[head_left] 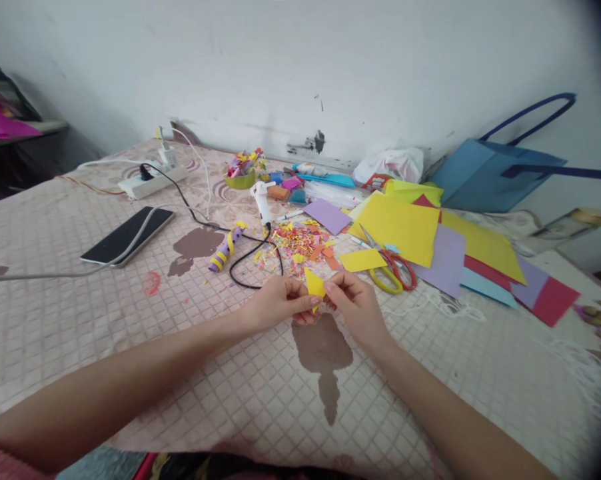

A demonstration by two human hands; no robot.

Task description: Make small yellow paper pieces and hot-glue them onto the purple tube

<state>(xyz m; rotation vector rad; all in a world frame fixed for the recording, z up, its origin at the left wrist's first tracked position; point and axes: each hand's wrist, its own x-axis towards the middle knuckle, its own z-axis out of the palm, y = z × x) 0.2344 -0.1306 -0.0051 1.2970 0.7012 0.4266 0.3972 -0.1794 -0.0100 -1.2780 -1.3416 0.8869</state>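
Observation:
Between my two hands is a small piece of yellow paper point(314, 284), with a pointed corner standing up. My left hand point(285, 301) pinches it from the left, thumb on the near side. From the right, the thumb and fingers of my right hand point(353, 303) close on its other edge. Beyond my hands lies a heap of coloured paper snippets point(300, 241). A pair of scissors point(391, 268) with yellow and orange handles rests to the right, beside a yellow paper strip point(362, 260). A purple paper roll wound with yellow point(225, 250) lies to the left.
A white glue gun point(262, 202) stands behind the snippets, its black cord looping forward. Left are a dark phone or tablet point(128, 237) and a power strip point(153, 181). Coloured sheets point(398, 223) spread right, near a blue bag point(490, 177). A green bowl point(240, 179) holds paper bits.

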